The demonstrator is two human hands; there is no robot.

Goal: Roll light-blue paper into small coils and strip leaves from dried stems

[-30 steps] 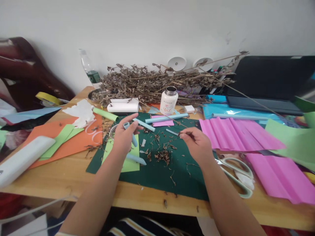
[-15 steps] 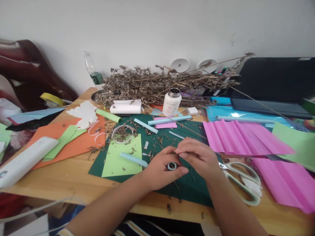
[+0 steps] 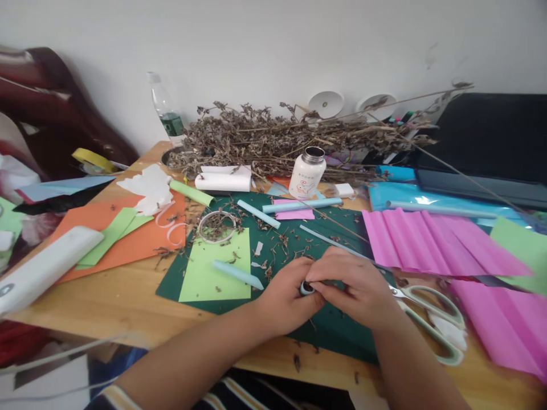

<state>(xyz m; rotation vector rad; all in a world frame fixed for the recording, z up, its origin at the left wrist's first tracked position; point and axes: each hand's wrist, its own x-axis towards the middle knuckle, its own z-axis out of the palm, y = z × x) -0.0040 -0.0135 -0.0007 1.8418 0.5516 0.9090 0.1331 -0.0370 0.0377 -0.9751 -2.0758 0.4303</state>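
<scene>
My left hand [image 3: 287, 296] is closed around a small light-blue rolled paper tube [image 3: 306, 288], whose open end faces me. My right hand [image 3: 356, 283] meets it from the right, fingers pinched at the tube's mouth; what they pinch is too small to make out. Both hands hover over the dark green cutting mat [image 3: 325, 324], close to its front edge. Dried plant crumbs [image 3: 282, 246] lie scattered on the mat just behind the hands. A thin blue strip [image 3: 331, 242] lies beyond my right hand.
Light-green paper [image 3: 216, 267] with a blue roll [image 3: 237, 274] lies left of the hands. Scissors [image 3: 431, 319] rest at right beside pleated pink paper [image 3: 431, 239]. A dried-branch pile [image 3: 290, 139], white bottle [image 3: 306, 173], tape ring [image 3: 216, 226], orange paper [image 3: 128, 242] and laptop [image 3: 491, 148] surround the mat.
My left hand carried the blue tube from the left of the mat to the centre front. My right hand came in to meet it, and both now press together at the tube's mouth.
</scene>
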